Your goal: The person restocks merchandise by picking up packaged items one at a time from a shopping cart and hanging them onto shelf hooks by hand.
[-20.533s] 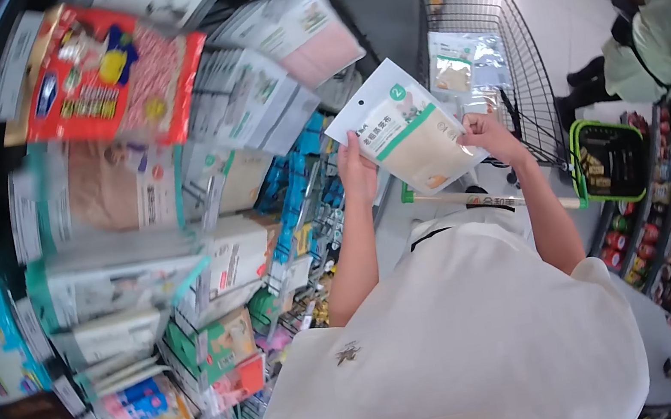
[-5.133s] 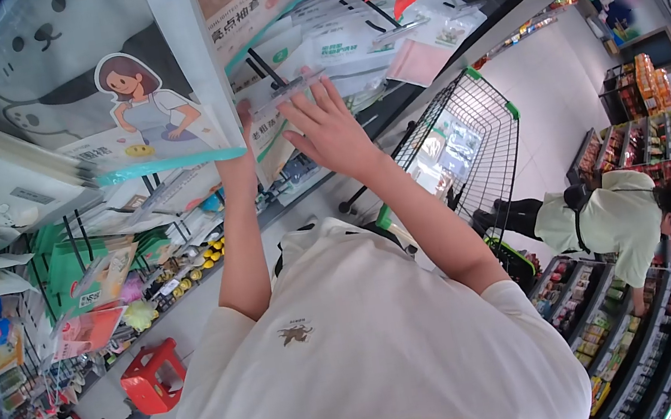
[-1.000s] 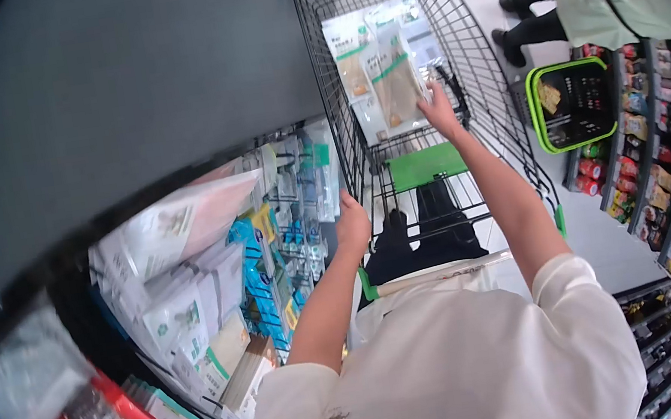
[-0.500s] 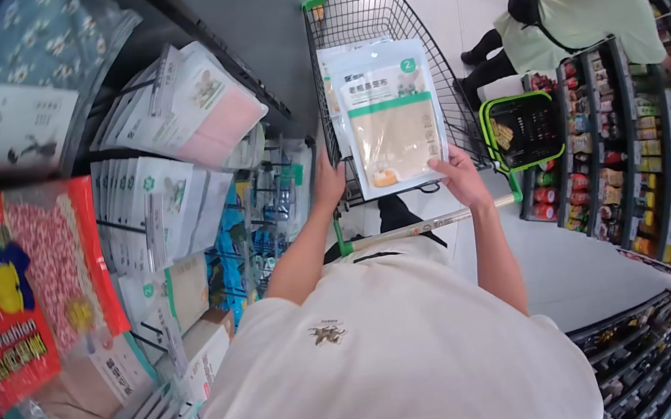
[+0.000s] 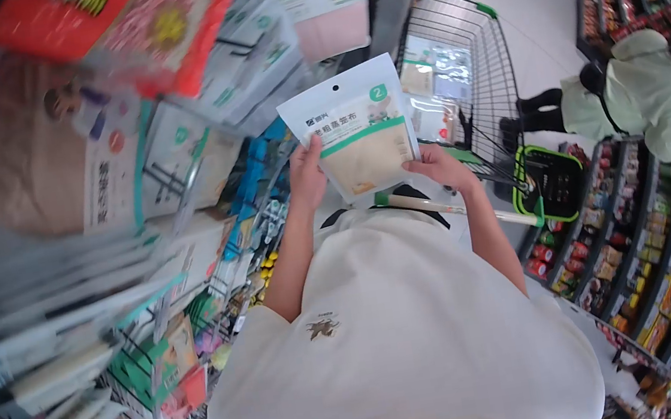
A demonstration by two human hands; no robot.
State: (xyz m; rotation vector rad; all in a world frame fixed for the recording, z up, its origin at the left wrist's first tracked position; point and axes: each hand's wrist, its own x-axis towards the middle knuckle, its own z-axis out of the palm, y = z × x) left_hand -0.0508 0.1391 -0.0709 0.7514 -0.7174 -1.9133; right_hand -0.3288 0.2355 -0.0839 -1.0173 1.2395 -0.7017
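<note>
A flat white and green packet of steamer cloth [image 5: 361,132], tan cloth showing through its clear window, is held up in front of my chest. My left hand [image 5: 308,172] grips its left edge, thumb on the front. At the lower right edge, my right hand [image 5: 440,166] pinches it between thumb and fingers. Just beyond, to the right, stands a wire shopping cart [image 5: 485,35] with green corners. Inside the cart lie flat packets [image 5: 437,73], one with a similar tan window.
Packaged cloths [image 5: 49,148] hang on a rack along my left, partly blurred. A person in a light green top [image 5: 639,90] bends at the shelves on the right. Near the cart handle is a black and green basket [image 5: 553,181]. Stocked shelves [image 5: 645,250] line the right side.
The packet has come back from over the cart toward my chest and tilted. My left hand has moved from the cart's side onto the packet. My view has turned toward the left rack.
</note>
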